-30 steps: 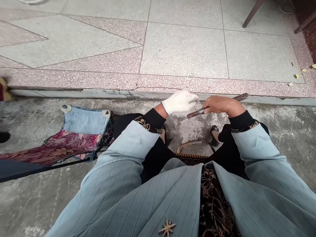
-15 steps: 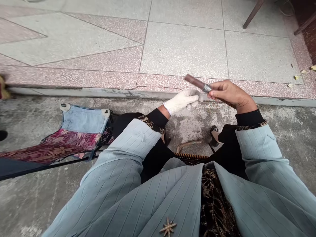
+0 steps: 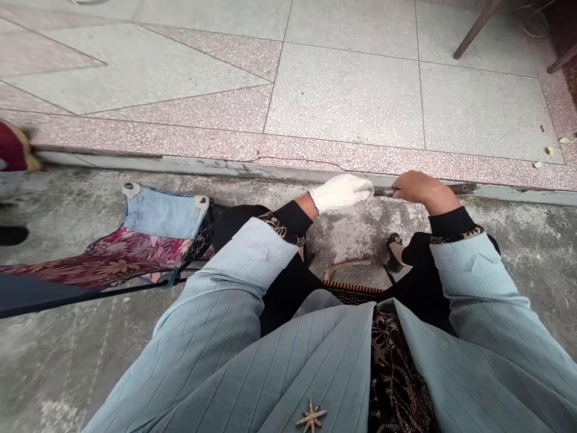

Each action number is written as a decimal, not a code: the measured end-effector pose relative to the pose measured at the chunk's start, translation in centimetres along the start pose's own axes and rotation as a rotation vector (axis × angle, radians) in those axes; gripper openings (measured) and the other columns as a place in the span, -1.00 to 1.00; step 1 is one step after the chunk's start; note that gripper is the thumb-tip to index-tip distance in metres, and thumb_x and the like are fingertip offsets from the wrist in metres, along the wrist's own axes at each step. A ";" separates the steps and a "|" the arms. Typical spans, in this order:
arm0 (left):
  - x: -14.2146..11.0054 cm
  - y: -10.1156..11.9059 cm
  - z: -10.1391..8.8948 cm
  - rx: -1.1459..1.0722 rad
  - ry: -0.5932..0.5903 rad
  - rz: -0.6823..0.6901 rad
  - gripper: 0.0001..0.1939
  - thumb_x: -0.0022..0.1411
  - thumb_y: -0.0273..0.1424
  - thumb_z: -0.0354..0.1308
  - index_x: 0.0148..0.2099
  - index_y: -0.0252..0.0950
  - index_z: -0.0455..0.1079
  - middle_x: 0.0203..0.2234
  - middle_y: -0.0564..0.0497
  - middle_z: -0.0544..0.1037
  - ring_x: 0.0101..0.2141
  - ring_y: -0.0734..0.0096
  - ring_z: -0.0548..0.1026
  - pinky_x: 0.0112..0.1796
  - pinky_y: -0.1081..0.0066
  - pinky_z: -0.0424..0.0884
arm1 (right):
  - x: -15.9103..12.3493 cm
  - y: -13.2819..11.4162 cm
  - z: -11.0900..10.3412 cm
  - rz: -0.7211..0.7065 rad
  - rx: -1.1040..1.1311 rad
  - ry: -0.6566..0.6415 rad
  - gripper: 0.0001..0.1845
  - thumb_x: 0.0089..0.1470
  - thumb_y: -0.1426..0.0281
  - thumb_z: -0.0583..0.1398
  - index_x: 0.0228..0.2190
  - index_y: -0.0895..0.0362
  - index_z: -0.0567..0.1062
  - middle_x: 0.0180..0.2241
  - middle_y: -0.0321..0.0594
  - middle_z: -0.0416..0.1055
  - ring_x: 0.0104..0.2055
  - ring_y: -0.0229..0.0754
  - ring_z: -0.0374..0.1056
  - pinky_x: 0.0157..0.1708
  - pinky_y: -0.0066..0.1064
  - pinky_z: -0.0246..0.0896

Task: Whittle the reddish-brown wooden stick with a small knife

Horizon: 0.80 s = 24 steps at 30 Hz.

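My right hand (image 3: 421, 187), bare, is wrapped around a brown wooden-handled tool (image 3: 464, 188) with silver wire wound round it. One end of the handle sticks out to the right of this hand; the wire-wound part shows on its left. In a white knitted glove, my left hand (image 3: 343, 192) has its fingers closed at the tool's left end. Those gloved fingers hide that end, so I cannot tell its shape. Both hands are held in front of me, level with the step edge.
Below my hands a curved stick (image 3: 347, 264) lies on the concrete by my shoe (image 3: 395, 251). To the left stands a folding seat with denim and floral cloth (image 3: 162, 213). Ahead runs a raised tiled step (image 3: 347, 96); chair legs (image 3: 475, 30) stand at upper right.
The wooden handle has swung from pointing up-left to lying level, with its end now out to the right. My right hand has turned palm-down over it.
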<state>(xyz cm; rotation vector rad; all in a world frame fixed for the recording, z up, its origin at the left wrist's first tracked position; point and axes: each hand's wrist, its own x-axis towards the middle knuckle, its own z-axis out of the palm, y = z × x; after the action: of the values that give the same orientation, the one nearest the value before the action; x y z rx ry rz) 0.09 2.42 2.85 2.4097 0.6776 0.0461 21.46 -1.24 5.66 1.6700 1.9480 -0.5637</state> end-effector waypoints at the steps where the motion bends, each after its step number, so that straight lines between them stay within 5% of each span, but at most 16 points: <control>1: 0.1 -0.3 -0.1 -0.018 0.010 -0.013 -0.70 0.28 -0.33 -0.03 -0.16 -0.29 0.51 -0.36 0.02 0.57 -0.39 0.41 0.44 -0.37 0.45 0.20 | -0.3 0.0 -0.1 -0.038 0.007 -0.075 -0.76 0.10 0.33 0.23 -0.27 0.16 0.67 -0.28 -0.04 0.58 -0.35 -0.09 0.40 -0.37 -0.30 0.10; 7: 0.8 -2.8 0.1 -0.367 0.038 -0.019 -0.73 0.22 -0.31 0.02 -0.25 -0.33 0.50 -0.43 0.03 0.53 -0.49 0.51 0.36 -0.41 0.48 0.20 | -2.4 1.2 -1.4 -0.449 0.418 -0.376 -0.70 0.06 0.18 0.28 -0.23 0.06 0.69 -0.39 -0.28 0.55 -0.41 -0.26 0.30 -0.35 -0.39 0.15; 11: 1.0 -3.3 1.0 -0.608 0.025 -0.058 -0.76 0.20 -0.30 0.10 -0.24 -0.37 0.47 -0.46 0.01 0.49 -0.54 0.55 0.30 -0.46 0.49 0.19 | -3.7 2.0 -1.8 -0.564 0.779 -0.118 -0.60 0.06 0.13 0.28 -0.17 0.12 0.65 -0.36 -0.25 0.53 -0.40 -0.29 0.30 -0.33 -0.40 0.20; 15: 0.5 -1.8 1.4 -0.744 -0.096 -0.048 -0.80 0.22 -0.31 0.13 -0.25 -0.37 0.44 -0.49 0.05 0.43 -0.59 0.60 0.22 -0.50 0.51 0.16 | -3.3 1.8 -1.6 -0.336 0.971 0.386 -0.65 0.17 0.18 0.19 -0.25 0.23 0.59 -0.42 -0.19 0.45 -0.44 -0.29 0.26 -0.38 -0.40 0.20; 18: 0.0 -0.4 0.9 -0.738 -0.111 0.021 -0.79 0.24 -0.30 0.11 -0.28 -0.36 0.42 -0.49 0.05 0.42 -0.57 0.61 0.23 -0.48 0.51 0.16 | -1.9 1.5 -1.3 -0.067 0.830 0.606 -0.67 0.22 0.26 0.14 -0.22 0.26 0.56 -0.38 -0.10 0.45 -0.39 -0.22 0.30 -0.36 -0.36 0.20; 21: -0.5 0.1 0.1 -0.637 -0.115 0.062 -0.76 0.27 -0.28 0.07 -0.26 -0.35 0.45 -0.48 0.05 0.45 -0.55 0.58 0.26 -0.46 0.50 0.19 | -0.8 1.5 -1.1 0.133 0.540 0.651 -0.67 0.19 0.30 0.14 -0.18 0.28 0.58 -0.32 0.00 0.49 -0.30 -0.09 0.35 -0.30 -0.30 0.18; 24: -0.8 -0.1 -0.6 -0.436 -0.024 0.040 -0.73 0.27 -0.30 0.02 -0.23 -0.34 0.48 -0.44 0.04 0.50 -0.49 0.53 0.34 -0.38 0.47 0.23 | -0.5 1.4 -1.1 0.188 0.292 0.539 -0.65 0.19 0.33 0.12 -0.16 0.27 0.60 -0.23 0.08 0.53 -0.22 -0.02 0.38 -0.26 -0.28 0.16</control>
<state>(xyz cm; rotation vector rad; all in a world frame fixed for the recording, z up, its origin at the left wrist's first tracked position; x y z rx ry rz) -0.71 2.42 3.37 2.0000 0.5429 0.1638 22.77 -0.70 6.82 2.3543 2.1013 -0.3607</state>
